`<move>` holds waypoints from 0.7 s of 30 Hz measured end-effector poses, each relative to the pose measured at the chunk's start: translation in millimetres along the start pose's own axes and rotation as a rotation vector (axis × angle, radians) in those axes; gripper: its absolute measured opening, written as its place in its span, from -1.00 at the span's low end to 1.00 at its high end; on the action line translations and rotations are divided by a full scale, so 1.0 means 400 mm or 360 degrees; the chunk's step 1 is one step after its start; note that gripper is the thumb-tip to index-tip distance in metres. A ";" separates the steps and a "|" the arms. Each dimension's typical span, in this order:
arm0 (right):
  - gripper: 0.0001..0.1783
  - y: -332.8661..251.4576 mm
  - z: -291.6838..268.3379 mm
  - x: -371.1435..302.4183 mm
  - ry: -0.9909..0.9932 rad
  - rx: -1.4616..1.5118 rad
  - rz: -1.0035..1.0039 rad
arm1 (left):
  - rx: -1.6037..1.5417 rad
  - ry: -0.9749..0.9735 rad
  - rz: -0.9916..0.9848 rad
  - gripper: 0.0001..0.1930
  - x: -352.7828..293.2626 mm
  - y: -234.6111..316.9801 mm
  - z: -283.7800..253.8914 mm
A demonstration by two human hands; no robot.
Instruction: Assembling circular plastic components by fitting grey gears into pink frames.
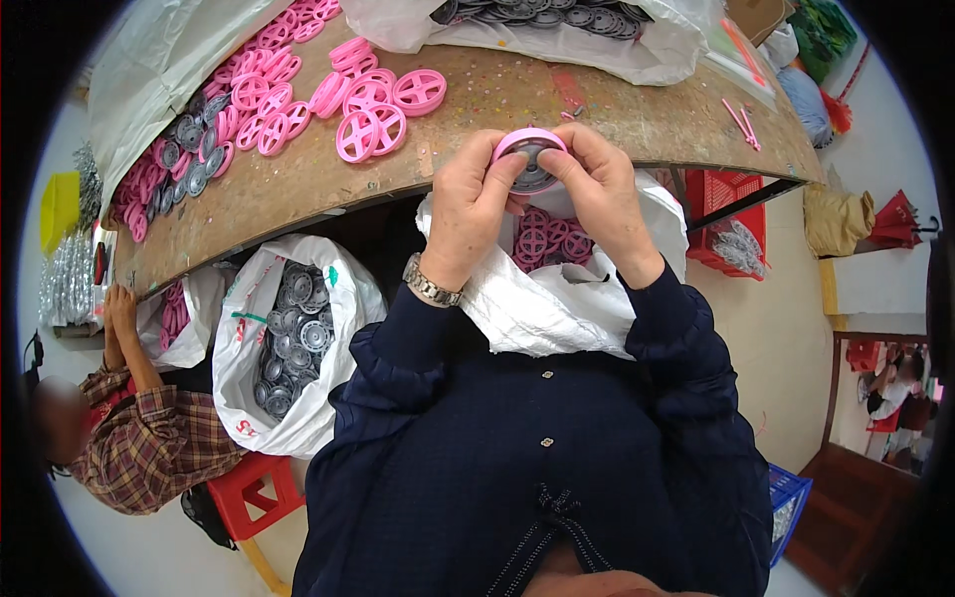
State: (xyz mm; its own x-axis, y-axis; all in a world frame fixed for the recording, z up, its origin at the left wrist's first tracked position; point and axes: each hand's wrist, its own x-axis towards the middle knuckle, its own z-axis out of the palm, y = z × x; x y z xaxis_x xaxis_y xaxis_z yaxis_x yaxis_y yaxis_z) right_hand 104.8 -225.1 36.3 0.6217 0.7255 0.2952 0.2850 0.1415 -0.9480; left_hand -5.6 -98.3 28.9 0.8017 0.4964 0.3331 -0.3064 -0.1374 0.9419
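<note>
Between both hands, just past the table's front edge, I hold a pink plastic ring with a grey plastic disc set inside it. My left hand, with a metal watch at its wrist, grips the left side, its thumb on the disc. From the right, my right hand grips the other side, its thumb also pressing the disc's face. The fingers behind the pieces are mostly hidden. Below my hands, a white sack lies open on my lap with pink spoked wheels inside.
Pink wheels and grey discs lie heaped on the wooden table. A white sack of grey discs stands at my left, near a co-worker in a plaid shirt. A red basket sits under the table at right.
</note>
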 end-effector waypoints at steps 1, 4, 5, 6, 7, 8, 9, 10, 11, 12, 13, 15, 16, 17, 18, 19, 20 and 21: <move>-0.90 0.005 0.002 0.000 0.0001 0.0130 0.0064 | 0.0005 -0.0042 -0.0068 -0.81 0.003 0.011 -0.003; -0.91 -0.002 -0.002 0.003 0.0010 0.0194 0.0121 | 0.0103 -0.0130 -0.0094 -0.73 -0.004 0.017 -0.001; -0.91 -0.003 -0.005 0.005 0.0009 0.0195 0.0121 | 0.0196 -0.0179 -0.0051 -0.67 -0.007 0.019 0.000; -0.89 -0.004 -0.008 0.007 -0.0048 0.0246 0.0156 | 0.0198 -0.0178 -0.0051 -0.67 -0.009 0.020 -0.002; -0.86 -0.004 -0.011 0.007 -0.0100 0.0293 0.0192 | 0.0073 -0.0176 -0.0144 -0.63 -0.010 0.019 -0.002; -0.86 -0.009 -0.009 0.003 -0.0095 0.0291 0.0194 | -0.0051 -0.0173 -0.0238 -0.59 -0.011 0.017 -0.002; -0.82 -0.017 -0.002 -0.003 -0.0111 0.0217 0.0164 | -0.0055 -0.0178 -0.0239 -0.59 -0.011 0.016 -0.002; -0.78 -0.021 0.003 -0.005 -0.0133 0.0147 0.0133 | -0.0060 -0.0164 -0.0245 -0.60 -0.012 0.016 -0.003; -0.78 -0.015 0.000 -0.007 -0.0134 0.0147 0.0135 | -0.0066 -0.0150 -0.0250 -0.60 -0.012 0.017 -0.003; -0.76 -0.004 -0.004 -0.010 -0.0127 0.0207 0.0132 | -0.0066 -0.0149 -0.0252 -0.60 -0.015 0.018 0.000; -0.74 0.003 -0.006 -0.011 -0.0121 0.0268 0.0129 | 0.0040 -0.0157 -0.0209 -0.59 -0.018 0.022 0.002; -0.74 0.002 -0.004 -0.016 -0.0103 0.0290 0.0126 | 0.0149 -0.0165 -0.0168 -0.58 -0.022 0.018 0.007; -0.74 0.002 -0.005 -0.019 -0.0082 0.0305 0.0121 | 0.0199 -0.0146 -0.0084 -0.58 -0.023 0.008 0.011; -0.74 0.004 -0.005 -0.021 -0.0081 0.0304 0.0121 | 0.0249 -0.0127 0.0001 -0.58 -0.023 0.003 0.012; -0.74 0.009 -0.005 -0.023 -0.0073 0.0306 0.0130 | 0.0248 -0.0128 0.0002 -0.58 -0.024 0.002 0.012; -0.74 0.014 -0.005 -0.024 -0.0066 0.0309 0.0140 | 0.0276 -0.0147 -0.0094 -0.57 -0.028 0.004 0.011; -0.74 0.016 -0.010 -0.022 -0.0066 0.0309 0.0140 | 0.0303 -0.0165 -0.0191 -0.56 -0.030 0.005 0.010; -0.74 0.019 -0.019 -0.019 -0.0119 0.0313 0.0212 | 0.0303 -0.0164 -0.0191 -0.56 -0.028 0.002 0.009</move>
State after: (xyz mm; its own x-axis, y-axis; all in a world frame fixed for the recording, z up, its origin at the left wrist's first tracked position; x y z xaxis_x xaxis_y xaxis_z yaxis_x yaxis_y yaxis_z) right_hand 107.9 -234.5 27.8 0.5868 0.7931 0.1632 0.0522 0.1641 -0.9851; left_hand -12.9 -106.9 26.2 0.8777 0.4300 0.2116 -0.1114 -0.2464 0.9627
